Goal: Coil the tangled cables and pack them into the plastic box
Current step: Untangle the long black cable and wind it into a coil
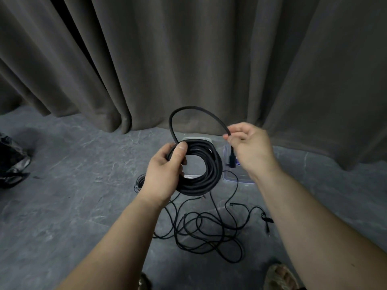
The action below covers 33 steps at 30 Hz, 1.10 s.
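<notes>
The left hand (165, 168) gripped a thick black coil (201, 166) of cable, fingers curled round its left side and the thumb laid across the top strands. The coil hung above the floor (62, 195), upright and facing the camera, its round opening plainly visible. From the top of the coil, 1 free length of the same cable (188, 108) arched upward and over to the right hand (249, 147), which pinched it between thumb and fingertips. Below that pinch the cable's end hung down, finishing in a black plug (232, 159) just beside the palm.

Behind the coil and partly hidden by it, a clear plastic box (196, 139) stood on the floor close to the curtain's hem. Just to its right lay a clear lid (234, 176) with a bluish rim, part of it behind the right wrist. Whether the box held anything could not be told.

Nearer the person, thin black cables (207, 229) sprawled in a loose tangle across the floor between the 2 forearms, several ends trailing off toward the right. A small wound bundle of thin cable (139, 183) lay just left of the left wrist.

A grey-brown curtain (188, 49) hung across the far side. A crumpled black bag (12, 160) sat at the floor's left edge. A sandalled foot (280, 277) showed at the near edge.
</notes>
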Tool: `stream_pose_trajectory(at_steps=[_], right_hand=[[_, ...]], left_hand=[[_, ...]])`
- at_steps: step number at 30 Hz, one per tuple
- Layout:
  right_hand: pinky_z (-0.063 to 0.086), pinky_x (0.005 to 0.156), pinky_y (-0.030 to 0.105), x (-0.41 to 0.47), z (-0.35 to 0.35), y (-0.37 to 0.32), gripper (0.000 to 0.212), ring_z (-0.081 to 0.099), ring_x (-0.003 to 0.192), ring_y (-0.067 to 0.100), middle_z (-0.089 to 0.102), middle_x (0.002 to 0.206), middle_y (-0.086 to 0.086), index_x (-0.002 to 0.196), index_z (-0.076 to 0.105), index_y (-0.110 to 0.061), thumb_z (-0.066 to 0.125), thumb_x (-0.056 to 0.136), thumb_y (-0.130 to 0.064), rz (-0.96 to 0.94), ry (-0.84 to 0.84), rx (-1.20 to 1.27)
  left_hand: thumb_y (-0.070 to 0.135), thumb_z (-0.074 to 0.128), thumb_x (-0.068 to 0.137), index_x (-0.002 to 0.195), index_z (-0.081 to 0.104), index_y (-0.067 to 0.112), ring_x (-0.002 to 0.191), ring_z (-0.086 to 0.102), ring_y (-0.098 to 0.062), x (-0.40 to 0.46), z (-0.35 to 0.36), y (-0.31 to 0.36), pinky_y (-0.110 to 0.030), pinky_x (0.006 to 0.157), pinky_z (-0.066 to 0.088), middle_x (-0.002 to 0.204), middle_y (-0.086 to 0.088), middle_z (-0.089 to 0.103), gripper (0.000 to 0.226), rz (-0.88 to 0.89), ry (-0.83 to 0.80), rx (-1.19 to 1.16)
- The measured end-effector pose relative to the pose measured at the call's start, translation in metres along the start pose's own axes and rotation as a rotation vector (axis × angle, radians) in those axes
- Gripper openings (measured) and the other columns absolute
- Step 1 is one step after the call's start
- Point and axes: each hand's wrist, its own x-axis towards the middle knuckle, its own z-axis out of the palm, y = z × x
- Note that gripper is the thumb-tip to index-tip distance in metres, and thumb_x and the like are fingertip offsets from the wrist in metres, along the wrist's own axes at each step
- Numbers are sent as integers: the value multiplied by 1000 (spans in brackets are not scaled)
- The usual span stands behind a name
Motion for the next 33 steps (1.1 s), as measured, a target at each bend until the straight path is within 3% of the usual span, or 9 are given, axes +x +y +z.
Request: stream_pose_trajectory(at_steps=[5, 8, 10, 12, 19, 23, 26, 29, 33], right_hand=[[53, 73, 33, -3, 2, 1, 25, 62, 70, 11, 70, 83, 4, 85, 56, -27, 59, 89, -3, -26, -32, 38], [53, 63, 28, -6, 4, -1, 21, 63, 61, 8, 69, 78, 4, 91, 56, -21, 57, 91, 0, 59, -160, 85], [51, 59, 26, -7, 5, -1, 19, 65, 61, 8, 70, 79, 3, 94, 58, -20, 56, 92, -1, 109, -214, 118], [52, 65, 29, -9, 6, -1, 18, 66, 67, 12, 71, 82, 4, 95, 62, -19, 55, 93, -2, 136, -247, 137], [49, 99, 42, -17, 12, -10, 24, 67, 92, 19, 73, 88, 2, 87, 70, -21, 51, 95, -8, 171, -320, 242], [45, 105, 42, -20, 11, -11, 24, 66, 103, 17, 74, 99, -1, 94, 71, -24, 48, 98, -18, 140, -364, 195], [44, 106, 41, -22, 12, -12, 24, 66, 104, 14, 73, 102, -2, 100, 70, -24, 47, 99, -22, 135, -383, 161], [45, 104, 40, -25, 12, -14, 28, 67, 99, 13, 75, 97, -1, 91, 73, -23, 46, 98, -23, 153, -379, 211], [45, 105, 41, -27, 13, -14, 31, 67, 103, 15, 75, 101, -1, 95, 75, -22, 45, 97, -26, 193, -392, 291]], left_hand=[[45, 56, 87, 80, 60, 17, 56, 40, -11, -5, 6, -1, -24, 56, 41, 68, 1, 50, 29, 29, -180, 50], [43, 58, 89, 87, 63, 18, 61, 50, -10, -4, 6, -3, -24, 59, 43, 68, 2, 56, 26, 29, -186, 43], [42, 59, 91, 96, 66, 20, 78, 62, -14, -3, 4, -6, -28, 66, 50, 84, -4, 66, 24, 10, -184, 19], [39, 59, 89, 102, 65, 17, 91, 66, -17, -4, 4, -6, -33, 73, 54, 96, -7, 70, 27, -6, -198, -9], [37, 66, 79, 97, 60, 4, 67, 60, -16, -5, 5, -3, -27, 64, 52, 74, -2, 62, 38, -22, -166, -102], [44, 75, 69, 106, 54, -6, 82, 61, -31, -5, 4, -2, -48, 83, 50, 91, -23, 63, 66, -36, -159, -143], [37, 77, 71, 111, 52, -8, 95, 66, -36, -5, 3, -1, -54, 91, 50, 107, -31, 64, 65, -85, -166, -186], [29, 75, 79, 116, 48, -10, 97, 68, -29, -3, 2, -1, -43, 82, 55, 103, -18, 66, 60, -124, -180, -225], [27, 68, 77, 119, 48, -11, 87, 64, -26, -2, 0, 0, -31, 72, 56, 99, -15, 67, 61, -117, -183, -270]])
